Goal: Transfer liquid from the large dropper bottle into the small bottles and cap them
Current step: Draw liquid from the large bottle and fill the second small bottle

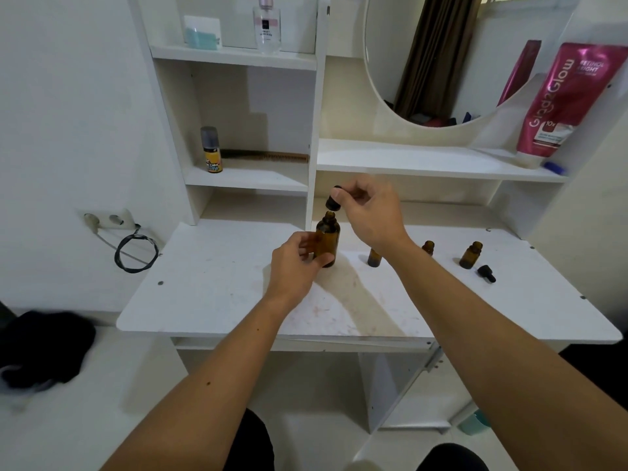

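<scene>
The large amber dropper bottle (328, 237) stands upright near the middle of the white tabletop (217, 300), its neck uncovered. My left hand (295, 266) grips its lower body. My right hand (372, 214) pinches the black dropper cap (333, 199) just above the neck, lifted off it. Three small amber bottles stand to the right: one (374, 257) partly behind my right forearm, a second (428, 248) further back, a third (471, 255) beyond it. A loose black dropper cap (486, 273) lies beside the third.
Shelves rise behind the table with a small yellow-labelled bottle (212, 151), a comb (268, 155) and a perfume bottle (267, 25). A round mirror (441, 56) and a pink tube (564, 100) stand at right. A wall socket with a coiled cable (136, 253) hangs left.
</scene>
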Demonstrator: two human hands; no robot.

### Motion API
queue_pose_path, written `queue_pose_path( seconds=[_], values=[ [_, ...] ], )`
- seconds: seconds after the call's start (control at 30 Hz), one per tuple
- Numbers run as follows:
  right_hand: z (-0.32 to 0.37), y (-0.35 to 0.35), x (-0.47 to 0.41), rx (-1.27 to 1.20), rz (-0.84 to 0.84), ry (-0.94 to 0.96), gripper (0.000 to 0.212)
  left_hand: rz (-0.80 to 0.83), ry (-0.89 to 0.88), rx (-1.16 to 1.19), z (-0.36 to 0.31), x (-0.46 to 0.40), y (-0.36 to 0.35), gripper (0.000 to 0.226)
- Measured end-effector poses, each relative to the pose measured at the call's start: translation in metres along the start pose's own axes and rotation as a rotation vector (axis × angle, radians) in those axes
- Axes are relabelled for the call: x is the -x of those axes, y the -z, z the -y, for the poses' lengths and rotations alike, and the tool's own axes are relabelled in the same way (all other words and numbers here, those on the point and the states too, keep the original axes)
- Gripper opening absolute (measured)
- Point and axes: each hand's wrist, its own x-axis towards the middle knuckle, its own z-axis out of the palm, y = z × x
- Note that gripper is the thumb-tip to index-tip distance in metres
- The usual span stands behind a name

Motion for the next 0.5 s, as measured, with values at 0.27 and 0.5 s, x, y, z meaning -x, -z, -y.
queue_pose_path(
  seconds=[0.27,0.5],
  values=[
    [0.004,-0.001,0.004,0.022,0.030,-0.024,0.010,0.005,-0.001,-0.031,-0.001,0.002,-0.001,0.053],
    [0.017,0.008,0.005,0.009,0.026,0.050,0.019,-0.003,0.002,-0.077,-0.004,0.004,-0.003,0.053]
  ],
)
